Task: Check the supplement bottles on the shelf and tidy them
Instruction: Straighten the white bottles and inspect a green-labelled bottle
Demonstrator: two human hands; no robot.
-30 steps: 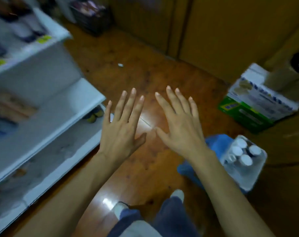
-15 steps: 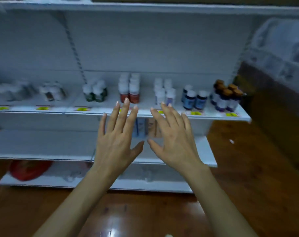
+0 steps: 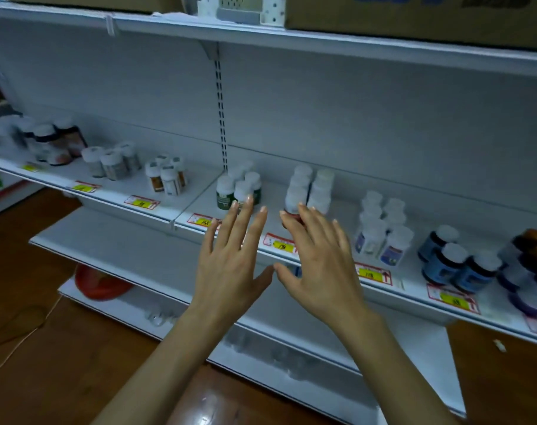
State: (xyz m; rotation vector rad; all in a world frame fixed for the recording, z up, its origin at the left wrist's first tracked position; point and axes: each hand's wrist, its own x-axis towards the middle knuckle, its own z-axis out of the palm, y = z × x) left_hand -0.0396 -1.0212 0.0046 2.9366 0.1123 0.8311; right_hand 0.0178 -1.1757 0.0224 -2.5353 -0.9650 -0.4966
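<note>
Facing the white middle shelf (image 3: 181,207), I hold my left hand (image 3: 230,265) and right hand (image 3: 319,265) out side by side, backs toward the camera, fingers straight and fanned apart, the two thumbs nearly meeting; neither hand has hold of anything. The supplement bottles (image 3: 396,240) stand upright in small clusters along this shelf, with yellow-and-red price tags (image 3: 373,273) on its front edge. My left fingertips lie in front of the green-labelled bottles (image 3: 227,191), and my right fingertips cross the foot of the red-banded white bottles (image 3: 310,188) just beside them (whether they touch the plastic, I cannot tell from this angle). Further right come the purple-labelled white bottles (image 3: 368,237), then the dark blue bottles (image 3: 454,262), and at the frame's edge a blurred group with brown caps (image 3: 534,239). To the left, past the slotted upright (image 3: 219,111), more clusters of white-capped bottles (image 3: 169,176) run toward the far end, the last of them out of focus. Above, cardboard boxes (image 3: 414,16) sit on the top shelf (image 3: 353,47); below, a lower shelf (image 3: 123,240) juts out, a red object (image 3: 101,282) shows beneath it, and a thin pale cord (image 3: 15,345) trails across the wooden floor (image 3: 31,286).
</note>
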